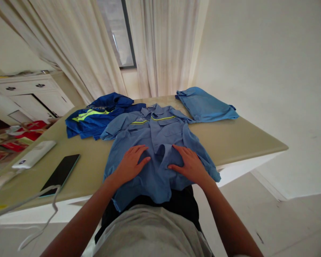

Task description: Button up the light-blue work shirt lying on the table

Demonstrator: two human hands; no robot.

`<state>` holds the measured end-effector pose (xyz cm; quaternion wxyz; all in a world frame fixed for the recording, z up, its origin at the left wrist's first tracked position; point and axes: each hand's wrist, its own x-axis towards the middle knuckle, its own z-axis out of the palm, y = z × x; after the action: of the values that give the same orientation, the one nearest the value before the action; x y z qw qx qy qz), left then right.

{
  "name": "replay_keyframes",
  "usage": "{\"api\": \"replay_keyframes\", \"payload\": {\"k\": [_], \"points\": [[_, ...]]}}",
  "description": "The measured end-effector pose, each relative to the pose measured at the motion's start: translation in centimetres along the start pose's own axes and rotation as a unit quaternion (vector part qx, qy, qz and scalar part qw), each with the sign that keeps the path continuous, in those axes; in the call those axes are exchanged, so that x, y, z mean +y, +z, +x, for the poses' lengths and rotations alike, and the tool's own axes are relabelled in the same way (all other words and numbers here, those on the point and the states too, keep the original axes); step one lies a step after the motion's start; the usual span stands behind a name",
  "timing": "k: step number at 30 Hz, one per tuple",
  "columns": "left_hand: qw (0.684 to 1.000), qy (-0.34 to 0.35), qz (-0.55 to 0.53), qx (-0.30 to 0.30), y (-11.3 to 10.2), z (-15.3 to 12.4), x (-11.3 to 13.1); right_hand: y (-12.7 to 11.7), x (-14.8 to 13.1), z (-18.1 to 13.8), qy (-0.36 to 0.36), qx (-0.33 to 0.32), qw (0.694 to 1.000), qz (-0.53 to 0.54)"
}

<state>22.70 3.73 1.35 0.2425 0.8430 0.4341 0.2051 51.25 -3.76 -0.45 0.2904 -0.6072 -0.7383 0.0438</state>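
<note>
Blue-grey shirt [156,171] spread front-up on counter [246,139], hem hung over near edge. Lower front apparently being smoothed: left hand [132,162] and right hand [189,163] laid on cloth, each grip opened, nothing pinched. Raised fold seen between; light outward pressing seemingly called for. Dark-blue garment [115,101] heaped at left, folded blue garment [207,105] set at far right.

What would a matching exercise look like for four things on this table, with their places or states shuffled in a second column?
Things:
1. Grey-blue shirt
2. Light-blue garment
3. Dark-blue garment
4. Phone

Places or states:
A. Rumpled, just left of the spread-out clothing
B. Dark-screened, near the front-left edge of the table
C. Spread beneath the left hand and right hand
D. At the far right, near the wall

Pairs: 1-C, 2-D, 3-A, 4-B
</note>
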Motion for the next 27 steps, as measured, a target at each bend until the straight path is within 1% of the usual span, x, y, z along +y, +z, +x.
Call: {"api": "replay_keyframes", "payload": {"k": [1,2,4,5,6,8,11,12,15,17,18,19,21,23,24,25,27], "points": [[0.996,0.0,0.084,-0.004,0.0,0.3,-1.1,0.3,0.5,0.0,0.0,-0.021,1.0,-0.015],[0.989,-0.001,0.145,-0.018,-0.1,0.7,-2.0,0.6,0.8,0.1,0.004,-0.032,0.999,-0.03],[0.977,0.001,0.208,-0.051,-0.4,2.2,-3.2,1.1,1.2,0.3,0.017,-0.038,0.997,-0.065],[0.973,0.004,0.225,-0.051,-0.6,3.2,-3.5,1.3,1.4,0.5,0.02,-0.042,0.996,-0.082],[0.97,0.001,0.239,-0.038,-0.7,4.3,-3.7,1.4,1.5,0.8,0.019,-0.052,0.993,-0.1],[0.965,-0.022,0.261,-0.02,-0.7,6.9,-4.1,1.7,1.9,1.8,0.01,-0.085,0.989,-0.124],[0.96,-0.067,0.268,-0.055,-0.1,11.1,-5.2,2.1,3.1,4.4,-0.018,-0.145,0.98,-0.133],[0.959,-0.073,0.266,-0.065,0.1,12.4,-5.8,2.3,3.6,5.6,-0.025,-0.162,0.977,-0.133],[0.963,-0.073,0.253,-0.061,0.3,16.2,-7.6,2.9,5.3,10.0,-0.02,-0.207,0.969,-0.133],[0.966,-0.083,0.238,-0.063,0.1,18.1,-8.2,3.4,6.1,13.1,0.004,-0.217,0.967,-0.13],[0.966,-0.09,0.233,-0.059,0.1,18.8,-8.2,3.7,6.3,14.5,0.017,-0.212,0.968,-0.13],[0.967,-0.094,0.231,-0.047,0.1,19.3,-8.0,4.0,6.3,15.7,0.031,-0.197,0.971,-0.131],[0.969,-0.082,0.233,0.001,0.4,19.5,-7.2,4.7,5.9,17.7,0.061,-0.148,0.977,-0.141],[0.97,-0.052,0.235,0.045,0.7,18.8,-5.9,5.3,5.0,18.7,0.084,-0.104,0.979,-0.151],[0.97,-0.04,0.234,0.054,0.8,18.0,-5.3,5.4,4.6,18.9,0.092,-0.091,0.979,-0.156],[0.971,-0.036,0.231,0.049,0.7,16.8,-4.7,5.4,4.2,18.9,0.097,-0.086,0.979,-0.156],[0.976,-0.02,0.219,0.004,0.1,13.5,-3.5,4.5,3.6,18.3,0.079,-0.1,0.983,-0.129]]}}
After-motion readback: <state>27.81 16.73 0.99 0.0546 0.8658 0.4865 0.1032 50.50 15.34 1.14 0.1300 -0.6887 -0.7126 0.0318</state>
